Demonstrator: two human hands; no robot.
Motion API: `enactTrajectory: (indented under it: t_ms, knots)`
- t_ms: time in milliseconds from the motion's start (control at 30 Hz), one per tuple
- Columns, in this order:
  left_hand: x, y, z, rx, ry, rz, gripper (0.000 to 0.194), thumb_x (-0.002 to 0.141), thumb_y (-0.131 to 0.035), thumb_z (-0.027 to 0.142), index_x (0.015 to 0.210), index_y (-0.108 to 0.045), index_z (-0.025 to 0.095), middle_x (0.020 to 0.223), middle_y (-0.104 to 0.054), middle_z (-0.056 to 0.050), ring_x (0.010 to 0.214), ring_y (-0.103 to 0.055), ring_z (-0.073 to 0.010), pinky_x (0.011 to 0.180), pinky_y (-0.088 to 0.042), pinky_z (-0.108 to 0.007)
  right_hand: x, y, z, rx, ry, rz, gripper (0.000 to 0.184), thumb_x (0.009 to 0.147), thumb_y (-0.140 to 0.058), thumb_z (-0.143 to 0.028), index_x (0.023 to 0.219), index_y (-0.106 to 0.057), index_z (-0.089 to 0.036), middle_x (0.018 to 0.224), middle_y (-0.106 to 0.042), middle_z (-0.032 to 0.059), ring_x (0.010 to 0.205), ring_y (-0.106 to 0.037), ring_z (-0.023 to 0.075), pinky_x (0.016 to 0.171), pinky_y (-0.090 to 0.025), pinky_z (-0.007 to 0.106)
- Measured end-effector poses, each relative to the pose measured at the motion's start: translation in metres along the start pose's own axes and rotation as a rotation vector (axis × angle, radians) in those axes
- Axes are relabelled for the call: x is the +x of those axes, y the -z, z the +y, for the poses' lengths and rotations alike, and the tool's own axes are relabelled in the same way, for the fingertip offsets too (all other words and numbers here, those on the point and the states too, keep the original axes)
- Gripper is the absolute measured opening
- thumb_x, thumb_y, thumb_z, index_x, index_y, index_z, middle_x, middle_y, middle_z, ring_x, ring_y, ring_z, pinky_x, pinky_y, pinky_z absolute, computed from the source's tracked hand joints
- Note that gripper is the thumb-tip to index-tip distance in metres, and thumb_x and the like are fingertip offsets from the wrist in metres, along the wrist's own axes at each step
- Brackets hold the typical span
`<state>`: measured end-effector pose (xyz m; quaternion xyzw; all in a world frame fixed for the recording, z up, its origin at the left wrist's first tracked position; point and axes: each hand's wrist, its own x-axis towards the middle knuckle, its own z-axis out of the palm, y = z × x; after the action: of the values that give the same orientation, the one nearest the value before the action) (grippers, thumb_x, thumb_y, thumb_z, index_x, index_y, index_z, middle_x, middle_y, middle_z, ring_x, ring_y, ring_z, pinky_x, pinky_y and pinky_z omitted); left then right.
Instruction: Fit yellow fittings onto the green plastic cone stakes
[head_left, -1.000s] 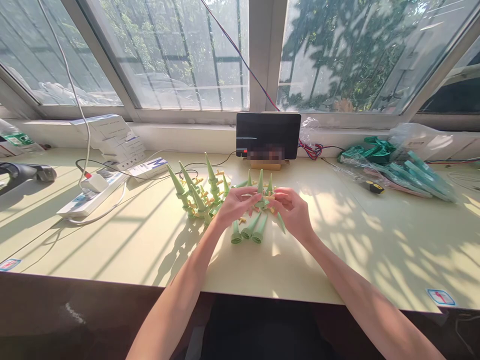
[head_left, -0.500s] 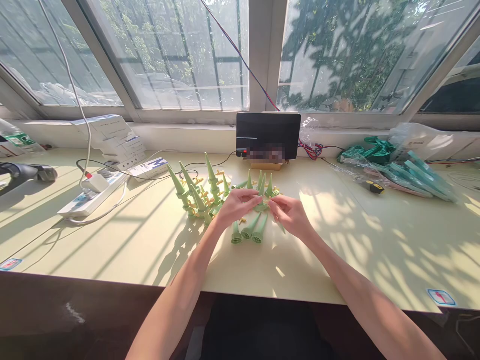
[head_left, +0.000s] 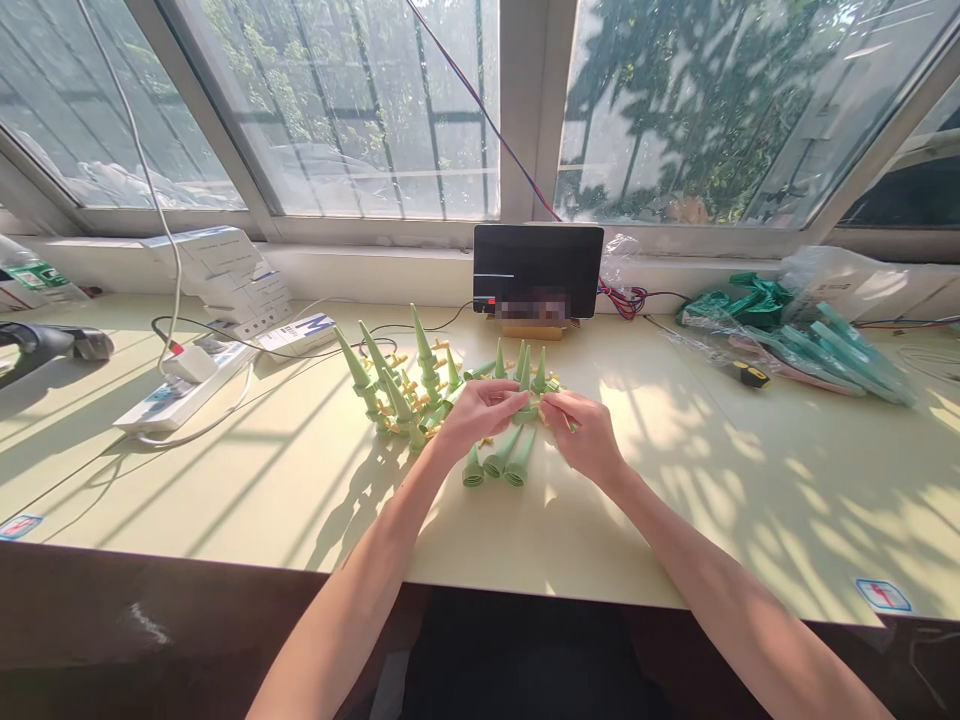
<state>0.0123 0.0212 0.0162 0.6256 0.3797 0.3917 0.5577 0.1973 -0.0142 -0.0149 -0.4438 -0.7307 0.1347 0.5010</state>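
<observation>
Compared with a second ago, the right hand has drawn its fingers in: they were spread around the work and are now bunched, thumb against forefinger, at the right side of the pale green plastic piece. Whether a small part sits between those fingertips, I cannot tell. The slim green cone that pointed down below this hand is no longer visible, while two narrow tips now show side by side above the piece, where one showed before. The left hand stays in nearly the same place, thumb and forefinger pinching the piece from its left side.

The piece is between both hands, over the smooth, cream-coloured table. Just in front of it lie three hollow green plastic cones, their round open ends facing the person and showing ringed edges. Left of the hands stands a cluster of stacked green spires, matte and sharply tapered, with collars and stubby tan plastic pegs jutting out sideways. Behind, a glossy black tablet leans upright on a brown cardboard support. Crinkled, translucent teal plastic bags lie well to the right, near a black-and-yellow tool.
</observation>
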Motion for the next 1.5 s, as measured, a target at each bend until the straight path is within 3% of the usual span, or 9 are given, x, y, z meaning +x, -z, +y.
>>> enactTrajectory:
  t_ms: [200, 367, 467, 567, 833, 1000, 1233, 1333, 1500]
  knots:
    - [0.002, -0.003, -0.004, 0.172, -0.125, 0.075, 0.038, 0.075, -0.075, 0.048, 0.095, -0.075, 0.015, 0.078, -0.064, -0.004, 0.050, -0.044, -0.0076, 0.039, -0.031, -0.021, 0.002, 0.001, -0.004, 0.293, -0.236, -0.066, 0.036, 0.092, -0.053, -0.042, 0.065, -0.056, -0.018, 0.058, -0.047, -0.0005, 0.052, -0.040, 0.0114, 0.048, -0.035, 0.025]
    - [0.004, -0.004, -0.004, 0.267, -0.212, 0.073, 0.034, 0.078, -0.072, 0.046, 0.096, -0.078, 0.017, 0.087, -0.066, -0.006, 0.057, -0.050, -0.0092, 0.045, -0.035, -0.021, 0.006, 0.004, -0.011, 0.505, -0.426, -0.139, 0.043, 0.085, -0.060, -0.053, 0.062, -0.054, -0.018, 0.050, -0.038, -0.0037, 0.044, -0.033, 0.0086, 0.040, -0.027, 0.024]
    - [0.002, -0.005, -0.003, 0.229, -0.139, 0.076, 0.038, 0.076, -0.074, 0.048, 0.096, -0.077, 0.016, 0.072, -0.062, -0.003, 0.050, -0.045, -0.0081, 0.042, -0.032, -0.021, 0.004, 0.003, -0.008, 0.478, -0.400, -0.128, 0.043, 0.087, -0.059, -0.053, 0.062, -0.054, -0.018, 0.052, -0.041, -0.0029, 0.044, -0.035, 0.0091, 0.041, -0.029, 0.024]
    - [0.000, -0.004, -0.002, 0.145, -0.026, 0.040, 0.042, 0.076, -0.074, 0.051, 0.096, -0.076, 0.014, 0.052, -0.046, 0.003, 0.043, -0.036, -0.0077, 0.040, -0.027, -0.023, 0.001, 0.001, -0.002, 0.358, -0.296, -0.095, 0.040, 0.092, -0.055, -0.047, 0.064, -0.055, -0.018, 0.057, -0.048, -0.0006, 0.049, -0.040, 0.0103, 0.045, -0.033, 0.025]
    - [-0.002, -0.002, 0.001, -0.013, 0.054, -0.091, 0.040, 0.080, -0.069, 0.054, 0.091, -0.076, 0.016, 0.047, -0.036, 0.005, 0.043, -0.030, -0.0067, 0.043, -0.021, -0.024, -0.001, 0.000, 0.001, -0.020, 0.055, 0.004, 0.036, 0.099, -0.042, -0.033, 0.072, -0.060, -0.019, 0.066, -0.057, 0.0029, 0.059, -0.046, 0.0138, 0.056, -0.039, 0.026]
    - [-0.001, -0.004, -0.005, 0.053, -0.050, -0.047, 0.039, 0.080, -0.069, 0.054, 0.091, -0.076, 0.016, 0.052, -0.039, 0.004, 0.045, -0.033, -0.0073, 0.042, -0.024, -0.023, 0.000, 0.001, -0.001, 0.036, -0.031, -0.005, 0.034, 0.097, -0.045, -0.035, 0.070, -0.059, -0.019, 0.065, -0.057, 0.0033, 0.059, -0.048, 0.0141, 0.055, -0.040, 0.025]
    - [0.004, -0.008, -0.010, 0.215, -0.218, 0.067, 0.031, 0.079, -0.072, 0.047, 0.092, -0.078, 0.019, 0.080, -0.055, -0.002, 0.052, -0.043, -0.0071, 0.044, -0.035, -0.023, -0.002, -0.005, 0.013, 0.377, -0.316, -0.090, 0.037, 0.093, -0.053, -0.046, 0.068, -0.058, -0.018, 0.056, -0.046, -0.0009, 0.049, -0.040, 0.0112, 0.046, -0.034, 0.024]
    - [0.003, -0.007, -0.009, 0.218, -0.197, 0.054, 0.033, 0.080, -0.070, 0.049, 0.089, -0.077, 0.018, 0.073, -0.055, -0.002, 0.049, -0.042, -0.0076, 0.044, -0.034, -0.023, -0.003, -0.006, 0.014, 0.405, -0.327, -0.084, 0.036, 0.092, -0.054, -0.045, 0.068, -0.059, -0.018, 0.057, -0.047, -0.0010, 0.048, -0.040, 0.0110, 0.046, -0.034, 0.025]
    - [-0.001, -0.005, -0.006, 0.153, -0.085, -0.028, 0.038, 0.083, -0.065, 0.054, 0.084, -0.074, 0.016, 0.047, -0.040, 0.004, 0.043, -0.034, -0.0081, 0.042, -0.026, -0.024, 0.000, 0.000, 0.001, 0.235, -0.208, -0.058, 0.034, 0.093, -0.052, -0.039, 0.068, -0.060, -0.018, 0.061, -0.053, 0.0010, 0.054, -0.043, 0.0121, 0.051, -0.037, 0.025]
